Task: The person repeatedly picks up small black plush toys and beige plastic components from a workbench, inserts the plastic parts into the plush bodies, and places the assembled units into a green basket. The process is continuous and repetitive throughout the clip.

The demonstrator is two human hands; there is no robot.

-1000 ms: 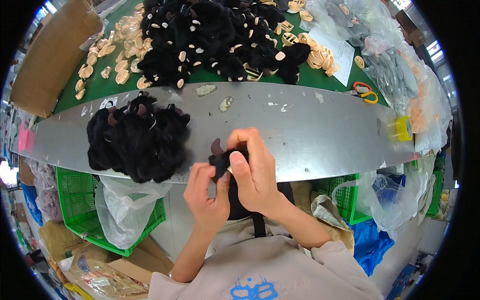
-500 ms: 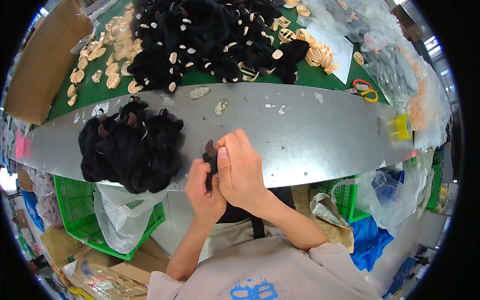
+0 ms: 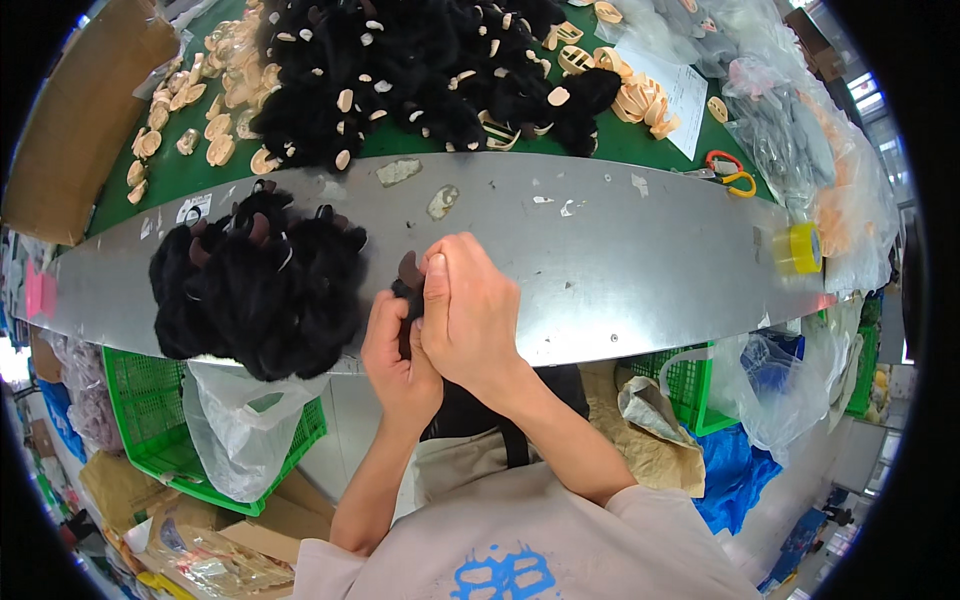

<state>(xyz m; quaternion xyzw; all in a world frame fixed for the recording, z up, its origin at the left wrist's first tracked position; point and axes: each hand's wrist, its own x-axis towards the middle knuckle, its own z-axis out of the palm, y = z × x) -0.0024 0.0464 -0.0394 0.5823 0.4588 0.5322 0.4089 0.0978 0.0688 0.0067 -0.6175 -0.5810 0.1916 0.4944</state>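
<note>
Above the near edge of the grey metal table (image 3: 560,270), both my hands are closed on a small black furry plush piece (image 3: 401,291). A brown horn-shaped tip (image 3: 408,268) sticks up from it. My left hand (image 3: 398,365) grips the lower part with curled fingers. Pressed against it, my right hand (image 3: 470,310) pinches the piece near the top, thumb pointing up. Most of the piece is hidden by my fingers. To the left of my hands lies a heap of black furry plush pieces (image 3: 265,310) with brown tips and thin pale loops.
Beyond, a green surface (image 3: 185,125) bears more black plush (image 3: 420,80) and beige plastic parts (image 3: 645,103). Scissors (image 3: 735,176) and yellow tape (image 3: 803,248) lie at the right. Green crates (image 3: 150,420) stand below the near edge; a cardboard box (image 3: 85,120) is far left.
Both hands have moved slightly up and left in the picture with the plush piece still between them. The whole view has also shifted a little. The grip looks much the same.
</note>
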